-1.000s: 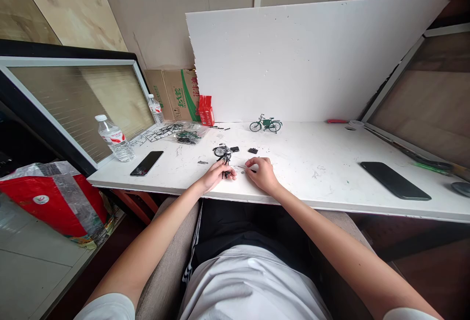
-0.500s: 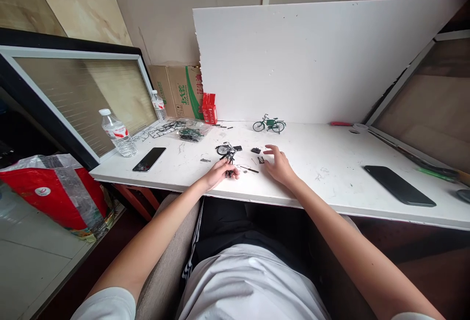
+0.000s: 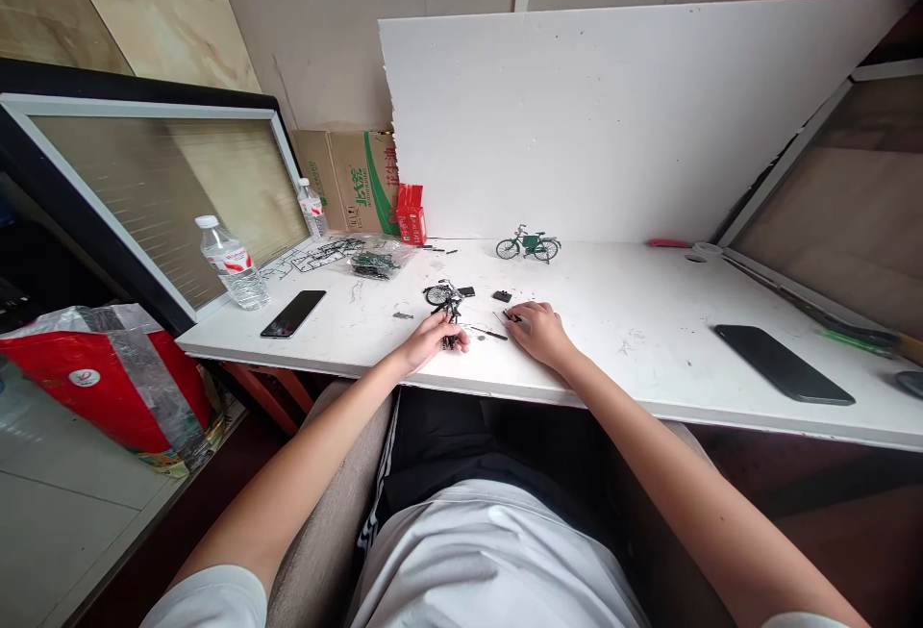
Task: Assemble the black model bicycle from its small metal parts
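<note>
My left hand (image 3: 431,341) is closed on a black model bicycle (image 3: 441,295) near the table's front edge; its spoked wheel points away from me and part of the frame is hidden by my fingers. To the right, my right hand (image 3: 537,331) rests on the table with its fingers closed on a small black part (image 3: 512,317), mostly covered by the fingertips. A small black block (image 3: 502,296) lies just beyond that hand. Between the hands is a thin dark rod-like piece (image 3: 493,333). Farther back stands a green model bicycle (image 3: 529,243).
On the left are a phone (image 3: 293,314), a water bottle (image 3: 232,263), black part frames (image 3: 324,255) and a plastic bag of parts (image 3: 376,263). A red box (image 3: 411,214) stands behind. Another dark phone (image 3: 785,364) lies at the right.
My right hand has lowered onto the small black part, its fingers closing from a spread pose. The left hand and the black bicycle have stayed in place.
</note>
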`<state>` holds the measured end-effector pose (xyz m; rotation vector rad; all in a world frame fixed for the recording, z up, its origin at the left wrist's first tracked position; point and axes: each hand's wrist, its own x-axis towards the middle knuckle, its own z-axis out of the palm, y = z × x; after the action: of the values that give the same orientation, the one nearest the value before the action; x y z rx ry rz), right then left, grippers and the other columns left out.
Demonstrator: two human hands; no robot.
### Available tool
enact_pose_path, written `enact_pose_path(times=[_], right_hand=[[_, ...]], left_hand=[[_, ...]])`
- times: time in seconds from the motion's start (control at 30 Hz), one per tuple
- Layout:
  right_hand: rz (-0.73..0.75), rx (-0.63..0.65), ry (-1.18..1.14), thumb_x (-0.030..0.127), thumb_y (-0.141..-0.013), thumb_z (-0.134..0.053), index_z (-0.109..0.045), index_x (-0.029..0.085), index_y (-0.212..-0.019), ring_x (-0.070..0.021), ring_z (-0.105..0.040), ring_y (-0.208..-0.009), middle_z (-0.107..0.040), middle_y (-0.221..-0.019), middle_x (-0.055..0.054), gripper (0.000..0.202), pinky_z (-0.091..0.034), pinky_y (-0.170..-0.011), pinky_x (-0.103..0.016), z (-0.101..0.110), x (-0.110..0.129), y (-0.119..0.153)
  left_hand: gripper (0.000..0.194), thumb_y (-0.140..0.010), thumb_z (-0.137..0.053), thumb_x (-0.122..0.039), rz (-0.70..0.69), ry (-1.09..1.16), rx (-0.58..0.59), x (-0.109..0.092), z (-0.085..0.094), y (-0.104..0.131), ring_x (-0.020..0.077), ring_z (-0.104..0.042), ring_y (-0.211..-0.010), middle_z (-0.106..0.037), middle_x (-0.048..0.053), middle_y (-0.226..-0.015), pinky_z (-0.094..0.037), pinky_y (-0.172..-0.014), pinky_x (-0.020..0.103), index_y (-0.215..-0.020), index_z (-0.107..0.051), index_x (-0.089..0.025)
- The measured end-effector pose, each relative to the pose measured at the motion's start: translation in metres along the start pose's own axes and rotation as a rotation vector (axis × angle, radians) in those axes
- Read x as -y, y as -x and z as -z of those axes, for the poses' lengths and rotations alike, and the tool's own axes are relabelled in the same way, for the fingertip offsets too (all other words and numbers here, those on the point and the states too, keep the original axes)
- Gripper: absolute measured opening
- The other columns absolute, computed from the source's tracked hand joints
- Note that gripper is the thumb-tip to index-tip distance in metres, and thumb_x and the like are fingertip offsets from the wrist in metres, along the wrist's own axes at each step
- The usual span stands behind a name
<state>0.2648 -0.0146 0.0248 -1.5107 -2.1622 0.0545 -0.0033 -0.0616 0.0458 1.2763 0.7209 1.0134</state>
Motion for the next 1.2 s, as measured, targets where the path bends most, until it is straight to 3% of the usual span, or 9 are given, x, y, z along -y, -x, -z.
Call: enact_pose_path(times=[0.7, 0.87, 1.03, 1.2], right_hand=[[0.019, 0.035, 0.018, 0.034, -0.102, -0.053, -0.071, 0.023, -0.119, -0.0316, -0.058, -0.118, -0.069, -0.128, -0.012, 0.028, -0.043, -0.098, -0.043, -0.001, 0.0, 0.0], [0.036, 0.044, 0.015, 0.035, -0.101, -0.052, -0.071, 0.024, -0.119, -0.032, -0.058, -0.118, -0.068, -0.129, -0.012, 0.029, -0.044, -0.097, -0.044, -0.001, -0.002, 0.0], [0.065, -0.012, -0.059, 0.034, -0.098, -0.055, -0.069, 0.022, -0.12, -0.0336, -0.058, -0.12, -0.066, -0.129, -0.014, 0.028, -0.046, -0.1, -0.048, 0.0, -0.002, 0.001], [0.279, -0.077, -0.199, 0.032, -0.101, -0.053, -0.067, 0.022, -0.119, -0.0321, -0.057, -0.125, -0.066, -0.128, -0.013, 0.026, -0.045, -0.108, -0.048, 0.004, 0.026, 0.003]], left_hand=[[0.021, -0.087, -0.07, -0.034, -0.012, 0.052, 0.018, 0.005, 0.005, -0.003, 0.0209, -0.07, -0.085, -0.072, 0.009, -0.089, -0.05, -0.085, 0.036, -0.085, -0.058, -0.016], [0.025, -0.086, -0.072, -0.036, 0.01, 0.086, 0.004, 0.002, 0.007, -0.002, 0.0216, -0.071, -0.081, -0.072, 0.011, -0.089, -0.05, -0.075, 0.033, -0.084, -0.059, -0.016], [0.024, -0.088, -0.07, -0.038, -0.022, -0.006, -0.039, -0.005, 0.02, -0.004, 0.0208, -0.072, -0.082, -0.073, 0.012, -0.094, -0.048, -0.071, 0.03, -0.088, -0.061, -0.015], [0.028, -0.086, -0.072, -0.04, -0.071, -0.01, -0.112, -0.018, 0.043, -0.009, 0.0212, -0.073, -0.08, -0.073, 0.01, -0.093, -0.049, -0.07, 0.03, -0.089, -0.056, -0.017]])
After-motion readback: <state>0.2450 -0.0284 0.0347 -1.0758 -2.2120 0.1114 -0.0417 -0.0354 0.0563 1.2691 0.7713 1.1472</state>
